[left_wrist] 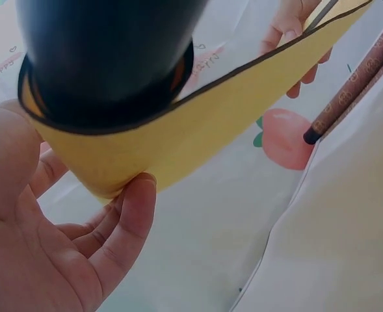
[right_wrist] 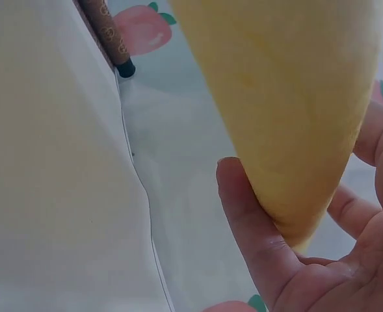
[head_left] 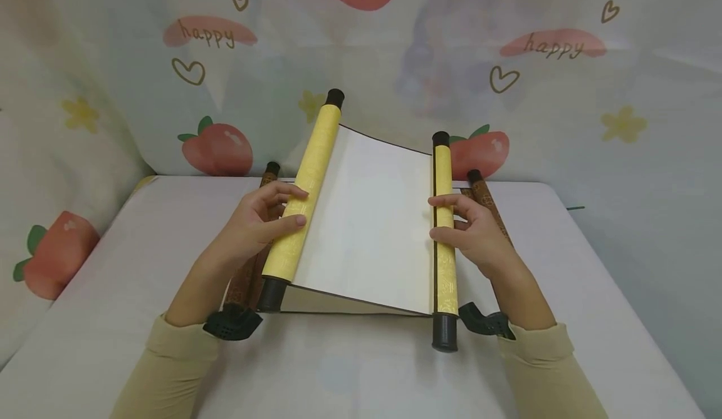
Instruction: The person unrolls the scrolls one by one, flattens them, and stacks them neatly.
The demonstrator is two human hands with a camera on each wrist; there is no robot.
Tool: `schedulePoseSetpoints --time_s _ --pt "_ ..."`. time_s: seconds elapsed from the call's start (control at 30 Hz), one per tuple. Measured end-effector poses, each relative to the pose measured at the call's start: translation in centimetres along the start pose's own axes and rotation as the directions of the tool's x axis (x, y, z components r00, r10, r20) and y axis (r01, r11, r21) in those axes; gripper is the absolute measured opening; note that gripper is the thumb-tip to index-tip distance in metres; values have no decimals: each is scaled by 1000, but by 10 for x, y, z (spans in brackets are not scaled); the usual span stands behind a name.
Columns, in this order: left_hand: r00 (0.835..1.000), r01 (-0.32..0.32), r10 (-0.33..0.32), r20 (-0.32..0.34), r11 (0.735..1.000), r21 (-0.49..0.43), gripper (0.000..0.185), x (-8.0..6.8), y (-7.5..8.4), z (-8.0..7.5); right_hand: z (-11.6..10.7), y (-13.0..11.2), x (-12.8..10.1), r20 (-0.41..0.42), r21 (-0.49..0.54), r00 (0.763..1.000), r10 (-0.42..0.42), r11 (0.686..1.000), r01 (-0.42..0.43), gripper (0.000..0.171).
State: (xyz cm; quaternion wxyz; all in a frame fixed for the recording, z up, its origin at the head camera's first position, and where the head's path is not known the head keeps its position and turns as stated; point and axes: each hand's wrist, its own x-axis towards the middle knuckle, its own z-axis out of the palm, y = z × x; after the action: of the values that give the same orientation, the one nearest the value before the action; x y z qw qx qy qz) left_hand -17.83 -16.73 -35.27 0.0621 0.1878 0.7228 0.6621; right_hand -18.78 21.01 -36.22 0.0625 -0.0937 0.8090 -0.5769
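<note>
Fingers half hidden behind scroll rollers

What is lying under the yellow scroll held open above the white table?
Two brown patterned rolled scrolls lie on the white table, mostly hidden beneath the yellow scroll and hands.

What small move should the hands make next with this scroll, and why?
Probably roll the left roll toward the right roll: the left hand and right hand each grip one, and blank paper lies open between.

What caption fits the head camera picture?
Left hand and right hand hold a yellow scroll partly unrolled.
</note>
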Motion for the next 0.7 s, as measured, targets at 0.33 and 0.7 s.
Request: schedulePoseSetpoints --time_s 0.33,0.7 --pt "1000 10 -10 10 1000 3 35 -1 0 -2 -2 1 2 -8 -10 1000 -14 1000 14 48" --pt "1000 1 -1 27 1000 -15 34 1 -2 -2 0 6 4 -18 -22 1000 -10 1000 9 49"
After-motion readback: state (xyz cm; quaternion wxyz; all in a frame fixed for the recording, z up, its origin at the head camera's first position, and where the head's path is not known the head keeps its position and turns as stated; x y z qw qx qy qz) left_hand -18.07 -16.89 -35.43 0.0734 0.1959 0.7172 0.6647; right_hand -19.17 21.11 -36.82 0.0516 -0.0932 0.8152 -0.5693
